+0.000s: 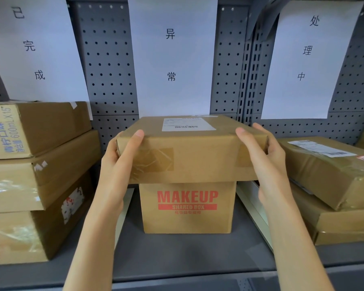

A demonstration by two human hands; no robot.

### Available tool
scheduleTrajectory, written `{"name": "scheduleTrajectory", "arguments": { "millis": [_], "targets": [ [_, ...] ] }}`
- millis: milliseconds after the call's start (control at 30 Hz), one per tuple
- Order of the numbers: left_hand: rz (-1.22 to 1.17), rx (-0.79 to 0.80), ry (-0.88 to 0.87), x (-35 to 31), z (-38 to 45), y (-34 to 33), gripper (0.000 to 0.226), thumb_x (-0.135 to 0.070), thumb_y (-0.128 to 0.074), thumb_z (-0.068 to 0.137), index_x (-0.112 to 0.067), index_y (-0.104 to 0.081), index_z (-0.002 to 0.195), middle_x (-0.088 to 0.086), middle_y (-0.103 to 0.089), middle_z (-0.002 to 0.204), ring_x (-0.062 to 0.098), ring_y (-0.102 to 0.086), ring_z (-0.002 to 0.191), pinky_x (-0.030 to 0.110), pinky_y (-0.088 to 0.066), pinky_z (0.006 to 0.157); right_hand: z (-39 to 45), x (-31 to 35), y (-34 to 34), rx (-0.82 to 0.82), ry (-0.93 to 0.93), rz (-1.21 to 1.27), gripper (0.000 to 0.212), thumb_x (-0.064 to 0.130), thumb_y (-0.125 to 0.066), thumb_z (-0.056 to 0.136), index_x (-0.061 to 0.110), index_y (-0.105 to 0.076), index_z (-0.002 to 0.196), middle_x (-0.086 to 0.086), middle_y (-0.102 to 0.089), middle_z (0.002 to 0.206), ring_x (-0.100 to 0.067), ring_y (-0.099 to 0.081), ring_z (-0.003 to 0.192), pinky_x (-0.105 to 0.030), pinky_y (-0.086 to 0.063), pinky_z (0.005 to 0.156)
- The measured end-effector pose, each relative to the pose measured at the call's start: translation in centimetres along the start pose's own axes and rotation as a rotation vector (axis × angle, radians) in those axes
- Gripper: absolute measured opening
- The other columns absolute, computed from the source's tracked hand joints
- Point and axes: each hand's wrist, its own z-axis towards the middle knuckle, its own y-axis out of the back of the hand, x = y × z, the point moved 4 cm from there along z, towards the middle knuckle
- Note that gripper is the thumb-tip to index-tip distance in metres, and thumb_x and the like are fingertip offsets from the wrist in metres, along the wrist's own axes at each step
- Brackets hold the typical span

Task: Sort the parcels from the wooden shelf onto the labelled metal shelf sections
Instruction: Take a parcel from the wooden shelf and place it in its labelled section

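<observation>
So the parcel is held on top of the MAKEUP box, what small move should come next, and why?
Probably let go with both hands. The parcel already seems to rest on the MAKEUP box, under the middle paper label, so it looks placed. The left hand and right hand grip its two sides. It overhangs the smaller box below, so release slowly.

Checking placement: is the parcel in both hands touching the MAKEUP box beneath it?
Touching. The head view shows the parcel, held by the left hand and right hand, resting on the MAKEUP box, no gap.

Matt cardboard parcel (189,148) with glossy tape (153,162); matt perforated metal shelf (111,66)
</observation>
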Motion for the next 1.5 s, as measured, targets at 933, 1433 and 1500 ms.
{"name": "scheduleTrajectory", "arguments": {
  "millis": [933, 1433, 1500],
  "targets": [
    [1.169, -0.258, -0.944, -4.2, -7.5, 3.4, 0.021, -0.024, -0.061, 0.087, -0.008, -0.070, 0.097, 0.007, -0.067, 0.091, 0.029, -0.058, 0.085, 0.039, -0.044, 0.072, -8.9, 2.3, -4.2, 0.010, 1.023, -0.908, 0.030, 0.027, -0.061, 0.087, 0.010, -0.067, 0.111, -0.005, -0.065, 0.104, -0.024, -0.053, 0.096, -0.034, -0.038, 0.084],
    [1.248, -0.293, -0.874, -8.3, -14.6, 24.0, 0.020, -0.025, -0.059, 0.086, -0.010, -0.070, 0.094, 0.009, -0.070, 0.090, 0.030, -0.063, 0.080, 0.036, -0.047, 0.069, -26.2, 3.9, -16.4, 0.092, 0.975, -0.926, 0.029, 0.026, -0.059, 0.087, 0.011, -0.066, 0.111, -0.007, -0.063, 0.101, -0.030, -0.054, 0.095, -0.040, -0.043, 0.082],
    [1.296, -0.287, -0.856, -8.8, -16.3, 28.5, 0.021, -0.025, -0.058, 0.087, -0.010, -0.070, 0.095, 0.009, -0.069, 0.091, 0.029, -0.062, 0.080, 0.034, -0.046, 0.068, -30.4, 3.4, -19.3, 0.125, 0.962, -0.904, 0.029, 0.026, -0.060, 0.086, 0.010, -0.066, 0.110, -0.007, -0.063, 0.101, -0.030, -0.054, 0.096, -0.041, -0.043, 0.082]
  ]
}}
